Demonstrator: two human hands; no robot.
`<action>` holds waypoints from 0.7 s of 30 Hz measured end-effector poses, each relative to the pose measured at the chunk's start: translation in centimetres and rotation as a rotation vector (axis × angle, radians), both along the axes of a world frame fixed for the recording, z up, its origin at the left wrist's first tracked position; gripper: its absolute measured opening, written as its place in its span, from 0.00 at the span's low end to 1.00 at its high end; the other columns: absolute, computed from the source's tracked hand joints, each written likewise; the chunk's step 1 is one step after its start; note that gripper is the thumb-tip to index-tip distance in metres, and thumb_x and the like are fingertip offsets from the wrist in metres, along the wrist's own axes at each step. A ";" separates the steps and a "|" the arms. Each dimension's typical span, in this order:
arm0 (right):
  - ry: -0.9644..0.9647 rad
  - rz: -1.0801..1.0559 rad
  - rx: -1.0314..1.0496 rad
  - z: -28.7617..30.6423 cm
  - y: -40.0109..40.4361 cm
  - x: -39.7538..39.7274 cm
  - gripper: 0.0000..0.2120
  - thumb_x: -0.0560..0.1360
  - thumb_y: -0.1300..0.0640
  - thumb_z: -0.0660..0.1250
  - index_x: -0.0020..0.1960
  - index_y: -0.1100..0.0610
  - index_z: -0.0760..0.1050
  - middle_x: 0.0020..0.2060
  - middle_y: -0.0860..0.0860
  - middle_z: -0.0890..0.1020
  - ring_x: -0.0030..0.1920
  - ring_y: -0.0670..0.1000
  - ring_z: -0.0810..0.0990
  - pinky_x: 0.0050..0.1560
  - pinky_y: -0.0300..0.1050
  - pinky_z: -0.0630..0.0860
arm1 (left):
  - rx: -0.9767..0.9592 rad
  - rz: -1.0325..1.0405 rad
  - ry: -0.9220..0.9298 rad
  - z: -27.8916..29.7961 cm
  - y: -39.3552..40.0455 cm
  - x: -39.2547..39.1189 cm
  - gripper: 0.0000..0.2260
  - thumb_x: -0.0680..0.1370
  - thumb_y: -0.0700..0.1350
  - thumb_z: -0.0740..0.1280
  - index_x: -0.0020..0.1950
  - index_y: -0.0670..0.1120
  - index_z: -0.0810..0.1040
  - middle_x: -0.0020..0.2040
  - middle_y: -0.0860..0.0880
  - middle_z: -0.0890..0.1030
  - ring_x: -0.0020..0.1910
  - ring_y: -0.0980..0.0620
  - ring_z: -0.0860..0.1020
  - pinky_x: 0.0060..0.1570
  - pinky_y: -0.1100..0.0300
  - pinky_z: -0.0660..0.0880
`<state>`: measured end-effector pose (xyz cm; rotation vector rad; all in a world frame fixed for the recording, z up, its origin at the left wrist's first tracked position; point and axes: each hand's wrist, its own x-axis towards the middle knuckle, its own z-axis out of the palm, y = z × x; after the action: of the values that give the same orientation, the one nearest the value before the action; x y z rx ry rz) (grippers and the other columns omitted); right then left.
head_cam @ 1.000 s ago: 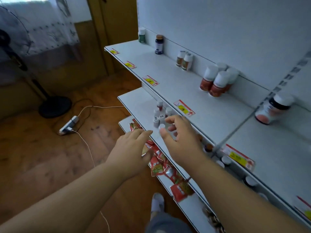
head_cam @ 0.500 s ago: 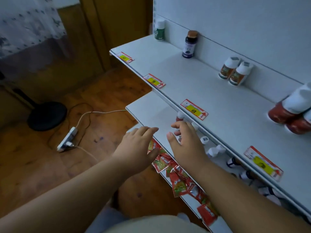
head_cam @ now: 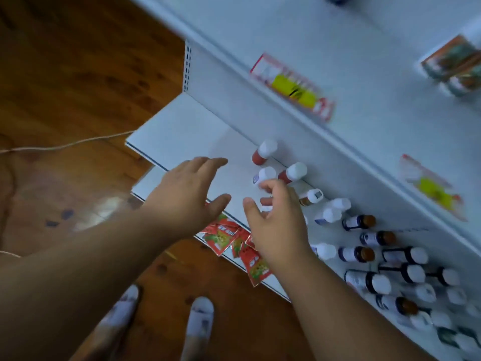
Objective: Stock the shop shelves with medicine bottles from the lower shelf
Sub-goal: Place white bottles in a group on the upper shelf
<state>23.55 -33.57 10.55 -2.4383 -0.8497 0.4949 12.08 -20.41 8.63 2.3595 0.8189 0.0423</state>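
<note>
1. Both hands have reached further over the lower shelf [head_cam: 182, 126] since a second ago.
2. Right hand [head_cam: 276, 220], fingers loosely curled, holds nothing; a white-capped bottle [head_cam: 264, 174] stands just beyond its fingertips.
3. Left hand [head_cam: 187, 194] hovers, fingers spread.

Bottle labels [head_cam: 351, 254] unreadable — motion blur; right hand [head_cam: 276, 220] hides some bottles.

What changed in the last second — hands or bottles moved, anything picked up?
Mostly the head camera tipped down toward the lower shelf, bringing many more bottles into view. The right hand stayed at the bottle cluster, fingers now curling near a small white-capped bottle with no clear hold yet. The left hand remains open and empty. No bottle has visibly moved.
</note>
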 end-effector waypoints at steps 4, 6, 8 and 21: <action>-0.077 -0.016 -0.029 -8.1 3.2 3.7 0.18 0.76 0.46 0.69 0.63 0.47 0.70 0.61 0.47 0.75 0.60 0.49 0.76 0.58 0.48 0.79 | -0.023 0.101 -0.115 -9.4 2.2 3.2 0.29 0.78 0.61 0.62 0.76 0.57 0.59 0.74 0.53 0.67 0.70 0.50 0.69 0.66 0.50 0.72; -0.132 -0.032 -0.028 -11.2 4.3 5.9 0.18 0.76 0.45 0.69 0.62 0.47 0.69 0.60 0.46 0.74 0.60 0.49 0.76 0.60 0.49 0.78 | -0.026 0.112 -0.177 -13.2 2.7 5.3 0.28 0.78 0.61 0.63 0.76 0.57 0.60 0.74 0.54 0.68 0.69 0.51 0.70 0.65 0.52 0.73; -0.179 -0.027 -0.011 -13.5 5.2 8.2 0.17 0.76 0.45 0.69 0.61 0.45 0.68 0.55 0.43 0.71 0.56 0.46 0.74 0.58 0.44 0.75 | -0.030 0.117 -0.246 -16.3 2.7 7.2 0.28 0.78 0.60 0.64 0.76 0.57 0.60 0.73 0.55 0.68 0.69 0.53 0.70 0.65 0.54 0.71; -0.466 0.019 -0.203 -20.3 11.0 18.8 0.24 0.76 0.48 0.67 0.69 0.51 0.65 0.63 0.53 0.72 0.62 0.58 0.72 0.60 0.51 0.71 | -0.042 0.118 -0.409 -25.2 3.5 16.9 0.27 0.79 0.57 0.63 0.76 0.54 0.62 0.74 0.52 0.68 0.70 0.51 0.68 0.66 0.55 0.67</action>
<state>42.35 -22.60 -9.79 -2.7879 -1.0495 0.0103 29.03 -16.92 -16.54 2.1550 0.7434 0.5322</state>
